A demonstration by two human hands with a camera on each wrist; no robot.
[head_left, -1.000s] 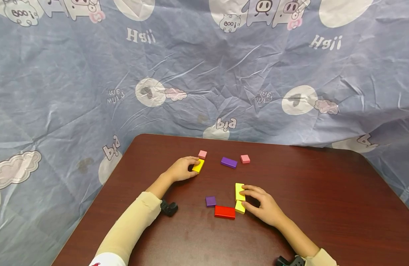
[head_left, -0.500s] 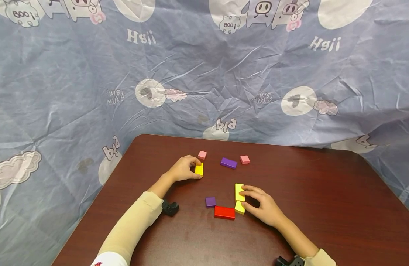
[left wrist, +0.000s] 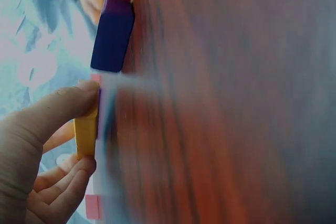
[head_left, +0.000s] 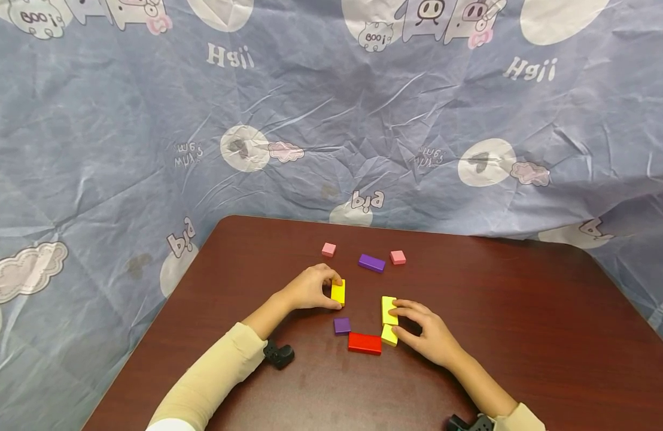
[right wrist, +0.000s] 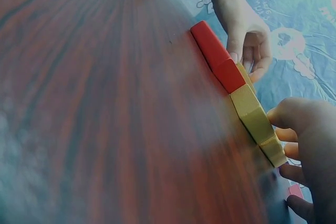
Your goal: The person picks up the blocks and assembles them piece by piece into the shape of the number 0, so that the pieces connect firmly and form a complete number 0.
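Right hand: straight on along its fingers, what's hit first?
The longer yellow block: the right hand appears to touch it with its fingertips; the thumb would meet the shorter yellow block. Exact contact is unclear.

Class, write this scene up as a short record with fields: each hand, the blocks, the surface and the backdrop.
Left hand: pinches the held yellow block
Right hand: touches the long yellow block and short yellow block
Near blocks: red block, between the small purple block and the short yellow block
Far blocks: long purple block, between left pink block and right pink block
Block count: eight
Surface: reddish-brown table
Backdrop: printed cloth
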